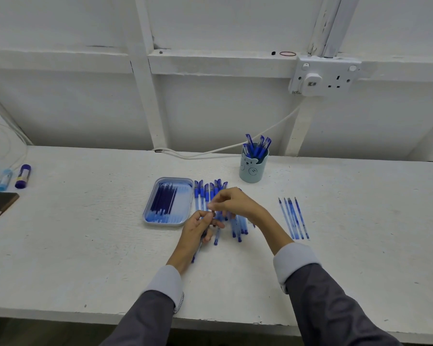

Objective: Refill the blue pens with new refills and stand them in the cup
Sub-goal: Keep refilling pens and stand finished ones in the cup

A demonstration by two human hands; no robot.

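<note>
The work is in the middle of one pen's refill change. The left hand [198, 228] has its grip clenched round the barrel of a blue pen [193, 257], whose lower end sticks out below the wrist. The right hand [233, 203] reaches across to the pen's upper end and pinches something small there between its fingertips [212, 205]. Blur hides whether that is the pen's tip piece or the end of a refill, so I cannot tell whether the old refill is coming out or a new one is going in. Both hands are just above the white worktop [85, 245], over a row of capped blue pens [205, 193] that seem to be waiting their turn. The tray [146, 216] of dark new refills [163, 201] lies just left of that row. Four thin, paler refills [294, 218], likely spent ones, lie side by side well to the right. The bear-faced cup [253, 168] stands behind the row with several finished pens [258, 146] upright in it. Next, the right hand probably has to keep the small part in line with the barrel and seat or free it without bending it. Then the pen is closed and carried back to the cup, and many pens remain.
</note>
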